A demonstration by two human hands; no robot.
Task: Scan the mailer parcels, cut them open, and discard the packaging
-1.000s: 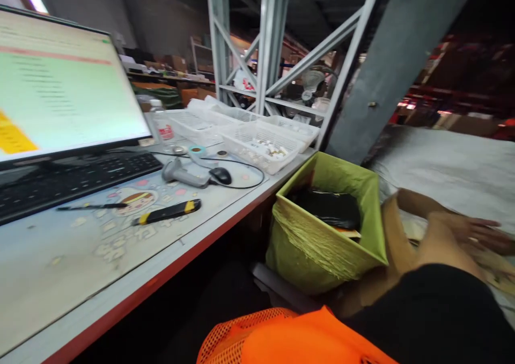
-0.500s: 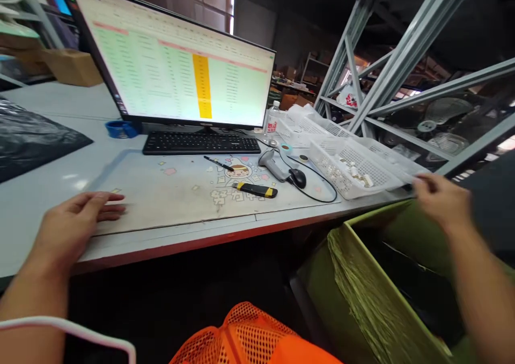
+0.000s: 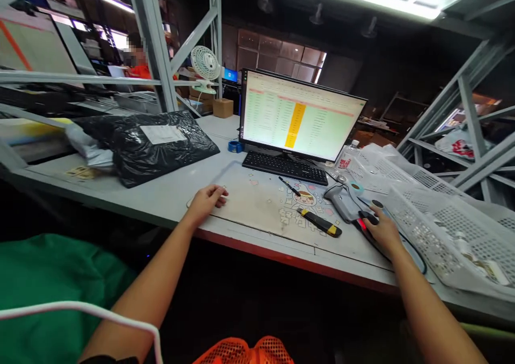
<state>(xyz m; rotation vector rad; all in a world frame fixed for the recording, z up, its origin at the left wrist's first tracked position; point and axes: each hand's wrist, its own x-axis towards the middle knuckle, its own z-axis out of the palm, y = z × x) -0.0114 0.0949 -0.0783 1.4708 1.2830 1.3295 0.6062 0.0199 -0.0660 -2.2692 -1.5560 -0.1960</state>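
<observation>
Black mouse (image 3: 367, 217) gripped under right hand (image 3: 384, 231); left hand (image 3: 207, 200) loosely open, resting on desk mat (image 3: 257, 206).

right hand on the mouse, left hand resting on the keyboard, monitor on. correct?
Not quite. The head view shows the left hand resting flat on the desk mat, well short of the keyboard, which nothing touches. The rest holds: the right hand covers the mouse, and the monitor is lit with a spreadsheet.
</observation>
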